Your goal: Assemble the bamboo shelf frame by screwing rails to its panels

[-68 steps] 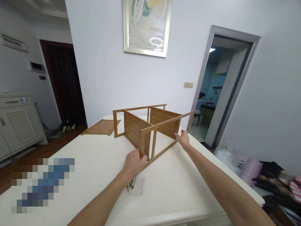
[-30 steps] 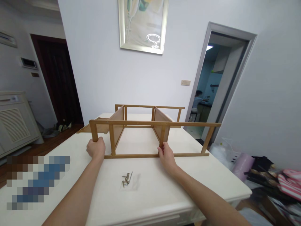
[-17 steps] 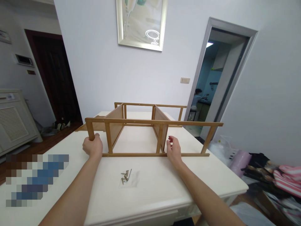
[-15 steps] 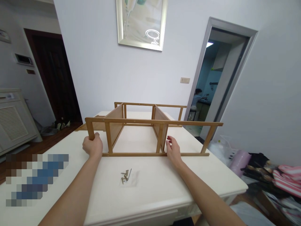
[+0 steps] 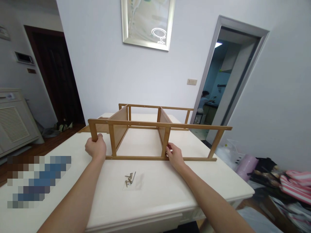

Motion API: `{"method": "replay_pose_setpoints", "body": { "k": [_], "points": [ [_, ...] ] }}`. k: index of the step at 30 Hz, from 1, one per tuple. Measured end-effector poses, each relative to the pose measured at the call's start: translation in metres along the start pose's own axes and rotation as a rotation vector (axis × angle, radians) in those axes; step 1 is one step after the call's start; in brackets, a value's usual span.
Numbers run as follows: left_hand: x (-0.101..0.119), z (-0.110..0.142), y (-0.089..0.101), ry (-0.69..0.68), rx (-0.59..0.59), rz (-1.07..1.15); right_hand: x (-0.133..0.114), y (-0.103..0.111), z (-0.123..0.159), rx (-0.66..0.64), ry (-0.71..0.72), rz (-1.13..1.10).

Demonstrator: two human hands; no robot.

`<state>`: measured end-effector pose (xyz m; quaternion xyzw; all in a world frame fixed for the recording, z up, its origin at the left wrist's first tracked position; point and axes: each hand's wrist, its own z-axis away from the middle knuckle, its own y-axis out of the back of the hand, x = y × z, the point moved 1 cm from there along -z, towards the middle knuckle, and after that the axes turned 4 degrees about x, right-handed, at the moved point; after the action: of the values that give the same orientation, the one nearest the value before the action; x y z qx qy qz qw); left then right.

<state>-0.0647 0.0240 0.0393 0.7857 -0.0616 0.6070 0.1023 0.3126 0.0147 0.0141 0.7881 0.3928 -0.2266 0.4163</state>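
As the long brown wooden shelf frame lies left-right ahead on the white table, I see left hand clamped round its end post, right hand at a middle post, grip unclear.

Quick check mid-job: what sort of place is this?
Most likely a home, perhaps its living or dining area: a rectangular picture in a pale gold frame hangs on the white wall, and an off-white louvred cabinet stands near a dark brown door.
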Motion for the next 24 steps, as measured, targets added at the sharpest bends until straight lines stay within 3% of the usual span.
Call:
{"method": "replay_pose_setpoints", "body": {
  "k": [10, 24],
  "points": [
    [-0.008, -0.012, -0.002, 0.024, 0.037, -0.01, -0.017, -0.001, 0.009, -0.06, 0.001, -0.104],
    [-0.004, -0.008, 0.001, 0.022, 0.045, -0.003, -0.012, -0.002, 0.006, -0.071, 0.005, -0.125]
  ]
}}
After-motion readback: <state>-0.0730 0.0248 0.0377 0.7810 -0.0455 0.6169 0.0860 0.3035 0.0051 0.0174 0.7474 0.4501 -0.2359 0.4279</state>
